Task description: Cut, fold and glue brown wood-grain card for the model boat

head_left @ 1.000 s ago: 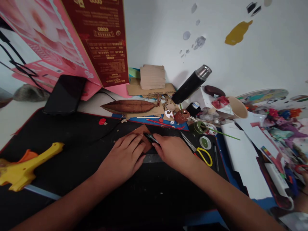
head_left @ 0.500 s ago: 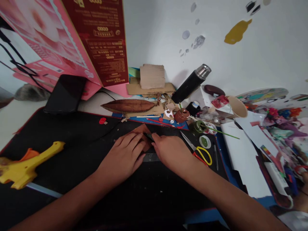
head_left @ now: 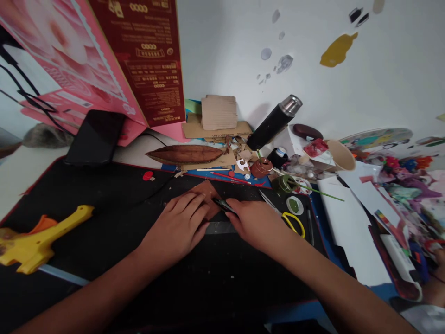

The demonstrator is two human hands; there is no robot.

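Observation:
My left hand (head_left: 181,222) lies flat on a brown piece of card (head_left: 204,189), its fingers stretched out and pressing it to the black mat (head_left: 194,283). In my right hand (head_left: 257,220) is a slim dark pen-like tool (head_left: 222,204); the fingers are closed round it. Its tip rests on or just over the card, right of my left fingertips. Whether it is a pen or a craft knife, I cannot tell. Under the card's near edge, a clear strip (head_left: 222,227) lies on the mat. Scissors with yellow and red handles (head_left: 295,225) lie beside my right wrist.
A brown boat-shaped piece (head_left: 186,154) sits behind the card. Paint jars (head_left: 261,168), a black thermos (head_left: 274,123) and cardboard sheets (head_left: 219,112) stand along the back. At left are a yellow glue gun (head_left: 45,239), a phone (head_left: 95,137) and a tall pink-and-red box (head_left: 153,65).
My right hand has drawn back a little to the right and nearer, showing more of the dark tool and the card. My left hand has stayed in place.

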